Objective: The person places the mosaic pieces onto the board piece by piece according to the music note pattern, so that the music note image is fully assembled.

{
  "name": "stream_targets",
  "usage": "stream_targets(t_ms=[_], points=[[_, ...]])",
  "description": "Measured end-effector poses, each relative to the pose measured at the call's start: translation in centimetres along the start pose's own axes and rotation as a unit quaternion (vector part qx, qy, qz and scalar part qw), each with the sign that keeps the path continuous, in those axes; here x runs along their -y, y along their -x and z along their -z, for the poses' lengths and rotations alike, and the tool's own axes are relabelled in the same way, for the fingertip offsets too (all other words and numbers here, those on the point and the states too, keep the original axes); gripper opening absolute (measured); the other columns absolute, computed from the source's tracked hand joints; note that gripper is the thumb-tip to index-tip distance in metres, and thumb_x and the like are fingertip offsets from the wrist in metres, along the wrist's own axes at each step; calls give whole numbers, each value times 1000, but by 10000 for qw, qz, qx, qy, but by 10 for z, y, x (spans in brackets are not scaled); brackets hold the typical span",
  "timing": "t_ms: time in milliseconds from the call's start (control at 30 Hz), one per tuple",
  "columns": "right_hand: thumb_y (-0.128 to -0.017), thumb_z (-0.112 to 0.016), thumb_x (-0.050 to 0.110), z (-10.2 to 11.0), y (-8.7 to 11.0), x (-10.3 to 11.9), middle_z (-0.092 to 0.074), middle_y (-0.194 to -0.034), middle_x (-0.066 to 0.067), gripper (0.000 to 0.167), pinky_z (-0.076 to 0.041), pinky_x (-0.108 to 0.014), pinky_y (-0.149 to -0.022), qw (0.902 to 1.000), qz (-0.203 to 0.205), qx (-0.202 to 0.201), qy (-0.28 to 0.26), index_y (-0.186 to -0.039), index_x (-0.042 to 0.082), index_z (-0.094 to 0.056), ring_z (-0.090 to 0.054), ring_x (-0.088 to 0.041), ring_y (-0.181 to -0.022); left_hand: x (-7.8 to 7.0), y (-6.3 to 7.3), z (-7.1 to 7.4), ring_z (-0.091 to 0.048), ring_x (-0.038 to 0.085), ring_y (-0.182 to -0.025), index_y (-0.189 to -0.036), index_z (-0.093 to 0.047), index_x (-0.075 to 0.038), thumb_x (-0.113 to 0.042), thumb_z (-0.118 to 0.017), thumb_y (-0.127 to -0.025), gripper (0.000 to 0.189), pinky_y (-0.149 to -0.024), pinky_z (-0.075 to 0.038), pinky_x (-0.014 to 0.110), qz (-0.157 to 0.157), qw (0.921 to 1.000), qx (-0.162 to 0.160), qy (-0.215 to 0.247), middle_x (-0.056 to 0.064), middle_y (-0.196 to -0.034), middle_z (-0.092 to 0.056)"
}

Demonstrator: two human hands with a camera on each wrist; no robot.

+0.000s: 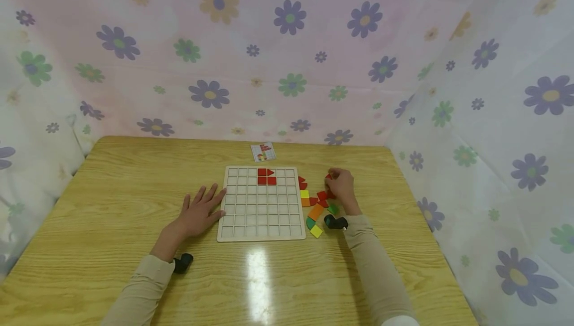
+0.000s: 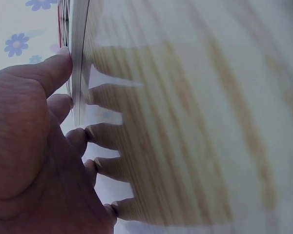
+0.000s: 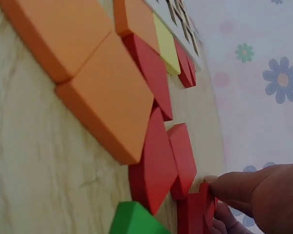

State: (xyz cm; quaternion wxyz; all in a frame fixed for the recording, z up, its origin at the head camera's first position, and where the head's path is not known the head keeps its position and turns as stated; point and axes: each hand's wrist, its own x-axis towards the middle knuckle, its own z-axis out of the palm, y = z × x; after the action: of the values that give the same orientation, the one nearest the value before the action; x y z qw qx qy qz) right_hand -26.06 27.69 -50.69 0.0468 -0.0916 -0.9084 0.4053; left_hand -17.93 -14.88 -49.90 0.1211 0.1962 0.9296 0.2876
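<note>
A pale wooden grid board (image 1: 264,216) lies on the table. Near its top edge sit three red squares and a red triangle (image 1: 270,172). My left hand (image 1: 202,214) rests with spread fingers at the board's left side; its thumb and index finger touch the edge. To the right of the board, my right hand (image 1: 342,186) pinches a red piece (image 1: 329,177) between thumb and fingers; its exact shape is partly hidden. In the right wrist view, red blocks (image 3: 154,161) lie just beside the fingertips, with orange blocks (image 3: 107,97) farther off.
Loose pieces lie along the board's right side: a yellow square (image 1: 316,231), a teal-green piece (image 1: 310,223), an orange piece (image 1: 316,212) and a green piece (image 1: 333,209). A small pattern card (image 1: 263,152) lies behind the board. Flowered cloth (image 1: 291,57) hangs beyond the table.
</note>
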Motion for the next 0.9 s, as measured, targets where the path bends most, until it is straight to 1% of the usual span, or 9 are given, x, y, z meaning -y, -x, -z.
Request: stream_targets(t_ms=[133,333,500,633,900], points=[[-93,-68,3,-1,-1,0,-71,-110,-26,28,-56,-45,-85,9999,20,-102,-93,-119,-6,-73,-67,-38,-99,1,-1,-1,-2,52,-153,-162,-28,-8,-31,-54,-107,65,-114,6,76,6,10000,-2,18,23,-168,-13],[-91,-73,5,0,2,3,-71,-102,-25,21,-55,-42,-79,9997,12,-186,-129,-109,-6,-75,-67,-36,-93,2,-1,-1,-2,52,-153,-162,-27,-8,-31,-54,-107,65,-114,6,76,12,10000,14,12,23,-168,-13],[-90,-75,6,0,4,2,-73,-99,-24,21,-57,-44,-81,9994,-79,-299,-125,-106,-7,-75,-69,-38,-91,0,-1,-1,-4,53,-152,-161,-29,-7,-32,-54,-107,65,-113,4,77,-23,10000,16,-1,24,-167,-14],[-89,-78,7,-1,4,0,-75,-99,-24,21,-58,-46,-83,9992,-92,-373,-135,-105,-5,-75,-71,-37,-91,1,0,-1,-4,52,-153,-161,-28,-8,-32,-53,-107,64,-114,4,76,12,10000,59,-13,23,-168,-14],[-87,-80,9,-2,6,4,-75,-94,-21,15,-58,-42,-76,9988,25,-470,-126,-97,-1,-76,-72,-34,-86,0,0,0,-5,52,-153,-161,-30,-8,-32,-54,-107,64,-114,2,77,3,10000,-10,-74,23,-168,-15]])
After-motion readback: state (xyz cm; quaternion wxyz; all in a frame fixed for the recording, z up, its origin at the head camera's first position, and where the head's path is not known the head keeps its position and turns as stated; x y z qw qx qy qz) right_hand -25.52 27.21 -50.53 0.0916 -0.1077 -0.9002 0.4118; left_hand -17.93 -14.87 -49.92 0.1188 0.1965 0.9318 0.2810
